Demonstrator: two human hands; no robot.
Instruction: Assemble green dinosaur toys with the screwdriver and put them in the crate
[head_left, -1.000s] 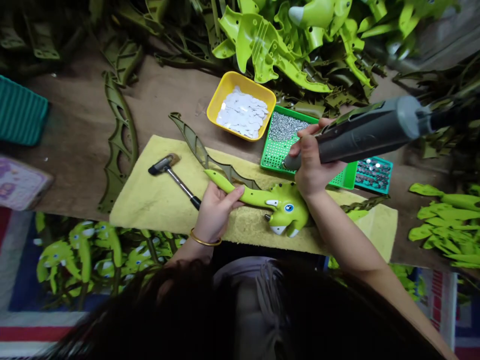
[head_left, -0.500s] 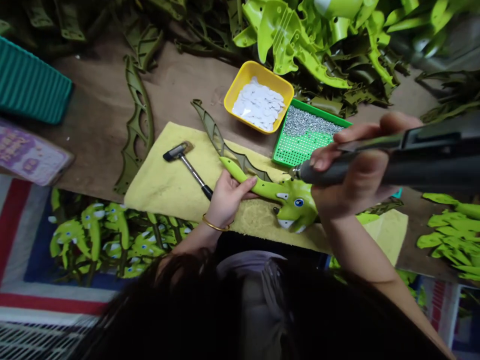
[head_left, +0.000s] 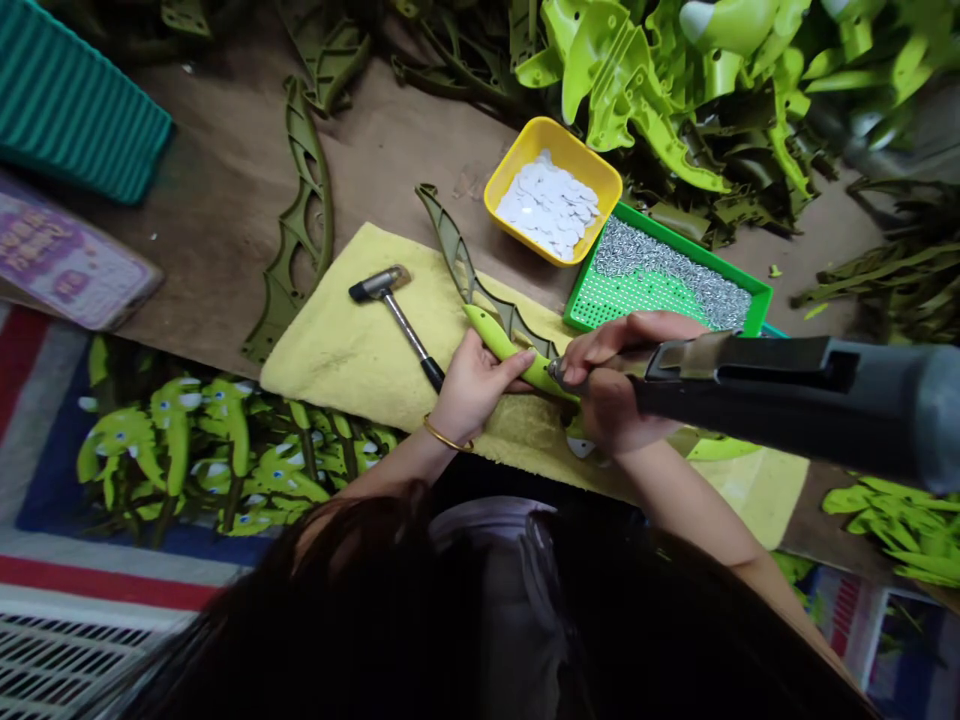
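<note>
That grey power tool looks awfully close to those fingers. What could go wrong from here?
The tip of the grey power tool sits at the green plastic dinosaur part, right beside the left hand, so a slip could catch the fingers. The part is hand-held above a yellow towel, not clamped, so it might shift. The right hand also works near the green tray of small metal pieces, which a knock might spill.

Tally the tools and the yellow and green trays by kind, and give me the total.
Mallet: 1
Handheld power tool: 1
Yellow tray: 1
Green perforated tray: 1
Total: 4
</note>
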